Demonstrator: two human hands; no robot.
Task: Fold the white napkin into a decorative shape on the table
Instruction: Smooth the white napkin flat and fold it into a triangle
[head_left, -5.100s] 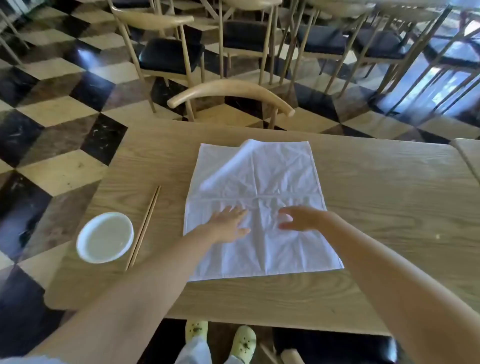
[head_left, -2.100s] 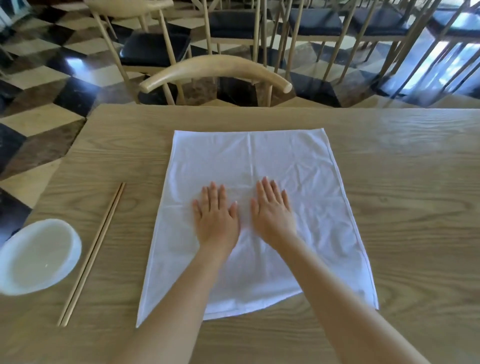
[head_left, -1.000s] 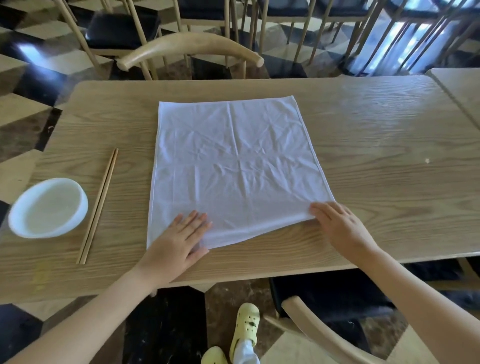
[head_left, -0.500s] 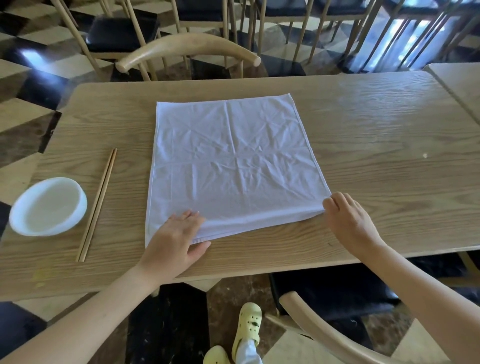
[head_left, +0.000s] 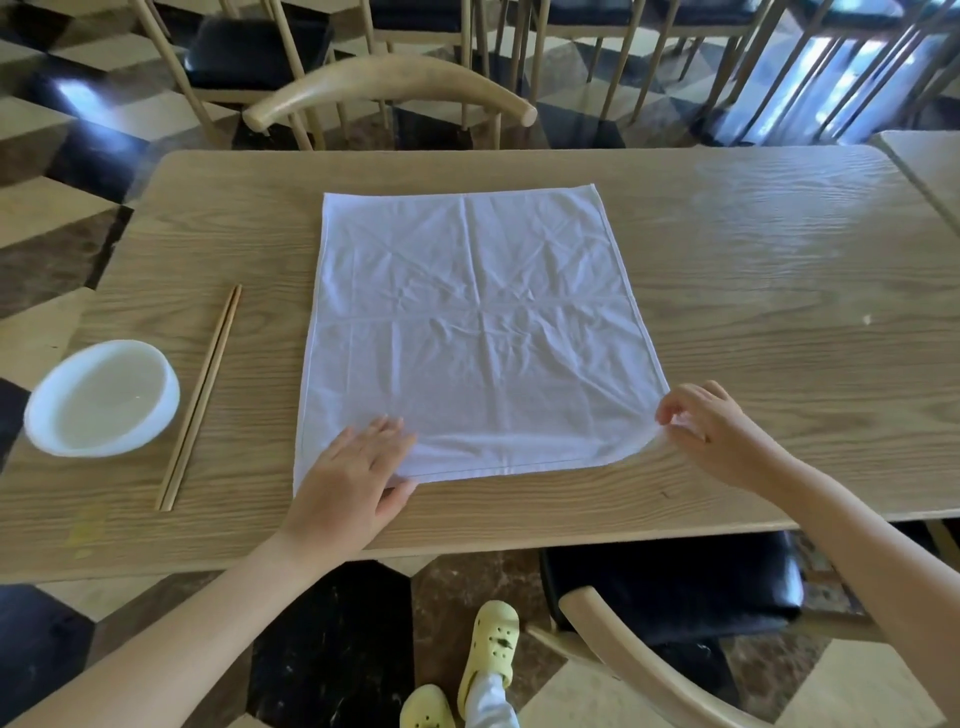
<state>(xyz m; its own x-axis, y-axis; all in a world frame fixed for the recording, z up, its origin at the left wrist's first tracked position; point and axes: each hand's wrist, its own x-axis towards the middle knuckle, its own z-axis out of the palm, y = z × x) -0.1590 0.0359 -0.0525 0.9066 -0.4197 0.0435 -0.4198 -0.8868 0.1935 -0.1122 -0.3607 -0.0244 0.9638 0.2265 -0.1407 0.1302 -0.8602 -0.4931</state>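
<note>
Pinching napkin (head_left: 467, 332) near-right corner with my right hand (head_left: 711, 431); left hand (head_left: 358, 467) lay flat, fingers spread, on its near edge. No folds yet.

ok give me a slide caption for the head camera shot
Left hand flat on the white napkin on the table, right hand pinching its near corner.

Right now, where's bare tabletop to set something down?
Widest patch: right of the white napkin, out to the table edge. A strip beyond the napkin's far hem. Left is crowded: chopsticks, white bowl.
</note>
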